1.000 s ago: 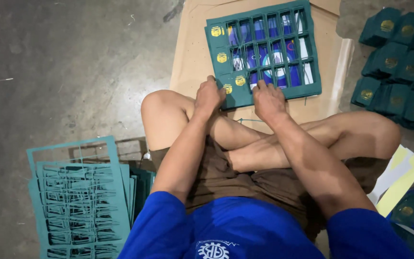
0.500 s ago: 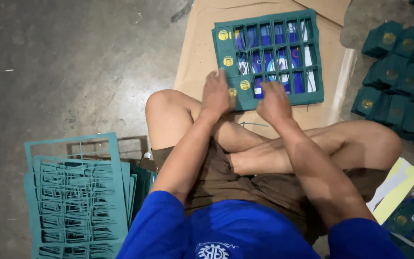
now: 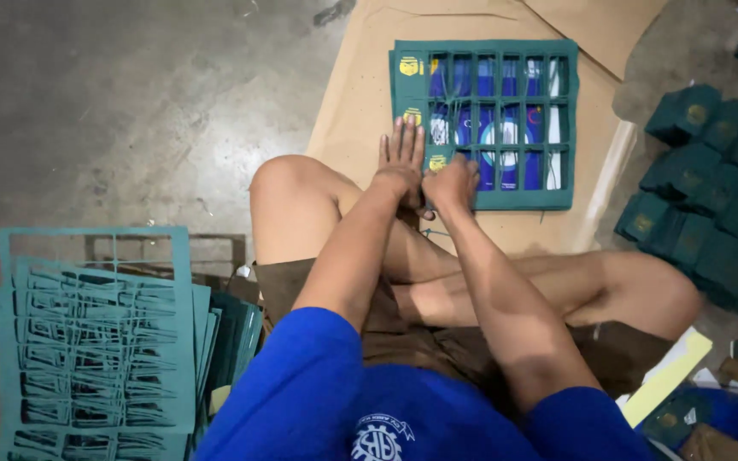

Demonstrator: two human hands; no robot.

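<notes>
**Both hands at the near left corner of the green grid sheet**

At the far left, a stack of cut-out frames (image 3: pixel 96 341) lies on the concrete floor (image 3: pixel 130 111), beside the person's left knee and well apart from the hands.

The left hand (image 3: pixel 401 166) lies flat, palm down, fingers (image 3: pixel 398 137) stretched straight and slightly spread. It grips nothing. The fingertips rest against the left edge of the sheet (image 3: pixel 484 124), near its near left corner; whether the palm lies on the sheet or on the brown paper (image 3: pixel 360 94) beneath cannot be told.

The right hand (image 3: pixel 453 181) is just beside the left one, the two nearly touching. Its fingers are curled into a loose fist that presses down on the near left corner of the sheet. Whether something is pinched inside the fist is hidden.

The sheet is a green card die-cut into a grid, with gold emblems down its left strip and blue and white showing through the windows. It lies flat on the brown paper, straight ahead of the crossed legs, its far edge close to the paper's far edge.

To the right, small green boxes (image 3: pixel 702 179) are heaped on the floor, apart from the sheet.
</notes>
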